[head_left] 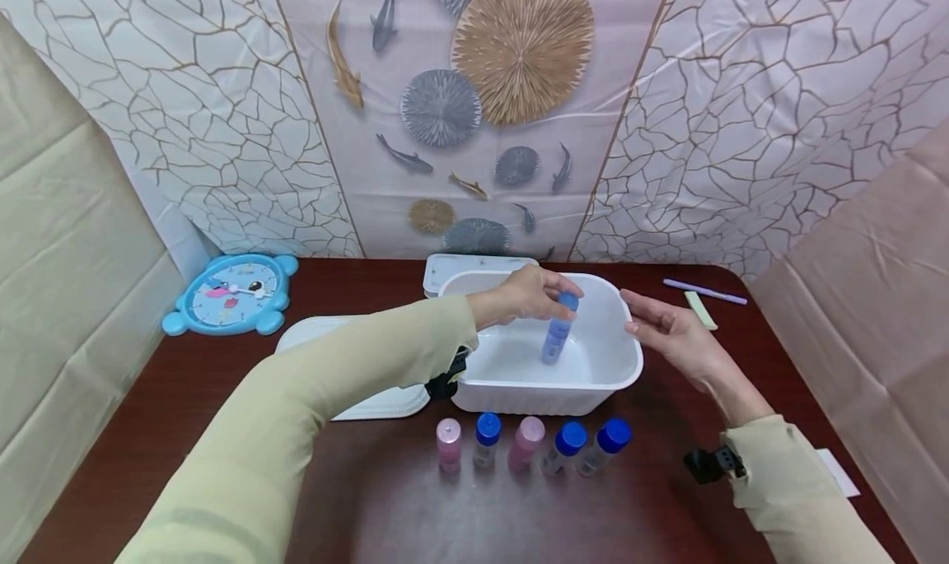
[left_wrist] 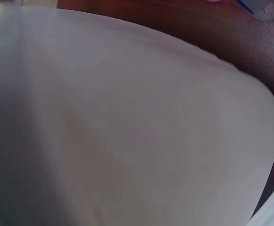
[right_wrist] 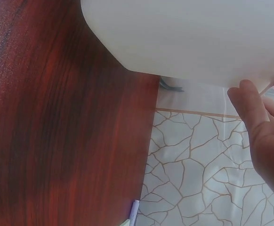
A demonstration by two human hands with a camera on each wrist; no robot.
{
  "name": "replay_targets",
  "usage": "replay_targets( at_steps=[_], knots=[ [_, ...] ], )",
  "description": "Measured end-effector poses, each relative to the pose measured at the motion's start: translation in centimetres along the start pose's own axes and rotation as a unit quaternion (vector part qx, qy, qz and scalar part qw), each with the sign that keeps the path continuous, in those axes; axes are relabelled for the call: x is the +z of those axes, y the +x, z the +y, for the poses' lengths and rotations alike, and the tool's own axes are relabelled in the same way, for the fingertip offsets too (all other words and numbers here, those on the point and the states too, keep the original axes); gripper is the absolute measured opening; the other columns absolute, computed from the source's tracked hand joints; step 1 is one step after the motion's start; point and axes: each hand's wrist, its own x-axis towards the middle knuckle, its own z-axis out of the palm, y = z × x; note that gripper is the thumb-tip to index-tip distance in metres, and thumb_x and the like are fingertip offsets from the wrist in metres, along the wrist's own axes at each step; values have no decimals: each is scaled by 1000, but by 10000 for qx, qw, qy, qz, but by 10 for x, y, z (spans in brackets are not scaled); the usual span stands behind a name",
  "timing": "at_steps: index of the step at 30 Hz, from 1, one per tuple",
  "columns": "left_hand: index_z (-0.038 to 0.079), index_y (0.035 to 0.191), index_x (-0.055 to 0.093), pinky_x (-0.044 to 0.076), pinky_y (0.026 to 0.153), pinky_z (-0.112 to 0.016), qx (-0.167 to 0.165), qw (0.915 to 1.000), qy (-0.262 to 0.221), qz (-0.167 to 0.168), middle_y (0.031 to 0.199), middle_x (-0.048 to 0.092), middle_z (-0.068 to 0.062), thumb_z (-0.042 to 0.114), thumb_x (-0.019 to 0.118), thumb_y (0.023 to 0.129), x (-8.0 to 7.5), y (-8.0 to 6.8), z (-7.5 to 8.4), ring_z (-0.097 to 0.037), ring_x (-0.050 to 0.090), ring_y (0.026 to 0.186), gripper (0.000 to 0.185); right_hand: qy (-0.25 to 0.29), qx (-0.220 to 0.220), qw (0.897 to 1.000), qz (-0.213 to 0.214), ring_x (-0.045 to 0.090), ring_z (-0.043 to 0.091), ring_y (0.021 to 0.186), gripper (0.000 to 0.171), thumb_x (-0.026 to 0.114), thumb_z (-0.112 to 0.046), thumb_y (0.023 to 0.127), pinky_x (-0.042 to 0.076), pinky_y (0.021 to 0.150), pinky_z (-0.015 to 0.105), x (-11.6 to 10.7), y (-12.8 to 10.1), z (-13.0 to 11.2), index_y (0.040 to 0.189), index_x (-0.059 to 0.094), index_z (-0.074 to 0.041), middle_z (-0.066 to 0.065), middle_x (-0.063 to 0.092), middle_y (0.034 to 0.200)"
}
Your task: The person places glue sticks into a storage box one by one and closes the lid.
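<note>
A white plastic tub (head_left: 549,395) stands on the table. Inside it, my left hand (head_left: 530,292) grips a small bottle with a blue cap (head_left: 556,337) by its top, and the bottle leans slightly. My right hand (head_left: 678,337) holds the tub's right rim between thumb and fingers; the right wrist view shows these fingers (right_wrist: 252,110) against the pale wall. In front of the tub stand several similar bottles, among them a pink one (head_left: 448,446) and a blue-capped one (head_left: 487,440). A blurred white surface (left_wrist: 151,117) fills most of the left wrist view.
A white lid (head_left: 393,403) lies left of the tub, partly under my left arm. Behind the tub is a flat white case (head_left: 474,265). A blue toy clock (head_left: 233,294) sits far left. At right lie a purple pen (head_left: 704,291) and a pale green strip (head_left: 700,310).
</note>
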Motion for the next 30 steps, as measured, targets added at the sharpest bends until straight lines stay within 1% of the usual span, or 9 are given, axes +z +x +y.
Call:
replay_targets(
  at_steps=[4,8,9,15,20,25,30],
  knots=[
    [13,111,70,53,79,-23,2,9995,295,67,110,69,-3,8,77,78,3,0,2,-15,63,105,34,29,-13,10000,11,53,-13,101,58,55,-17,95,48,82,10,0,-1,0,143,31,4,30,34,143],
    [15,109,71,51,83,-22,24,9979,639,141,108,70,1,8,78,77,6,0,1,-14,62,104,34,109,-44,9999,36,54,-12,101,57,55,-16,95,48,82,11,1,-2,1,143,31,5,32,33,143],
    [15,109,71,51,84,-22,30,9977,663,154,108,70,1,8,78,76,7,0,1,-14,62,104,34,123,-56,9999,44,54,-12,101,57,55,-15,95,48,82,11,1,-2,1,143,31,6,32,33,142],
    [12,109,71,51,80,-19,179,9980,571,207,108,71,-2,3,77,76,13,1,-3,-15,64,102,35,125,-179,9997,49,55,-11,100,57,55,-14,95,49,81,11,1,-2,2,142,31,8,34,33,141],
    [10,112,70,52,77,-16,359,9967,704,183,110,70,-3,3,76,77,18,0,-6,-15,64,103,36,43,-155,9998,76,54,-13,100,57,56,-16,95,49,80,12,1,-2,1,142,32,6,33,35,141],
    [10,116,67,51,83,-16,367,9968,695,124,115,68,-4,3,75,77,19,-1,-6,-15,62,108,40,-32,-73,9999,101,53,-13,100,58,56,-18,95,49,80,12,2,-2,1,142,32,5,31,36,141],
    [12,127,60,48,91,-18,227,9979,613,37,126,62,-4,3,75,78,18,-3,-3,-15,57,117,53,-17,-53,9999,102,53,-13,100,57,56,-17,95,49,81,11,1,-2,3,143,32,5,30,36,142]
  ],
)
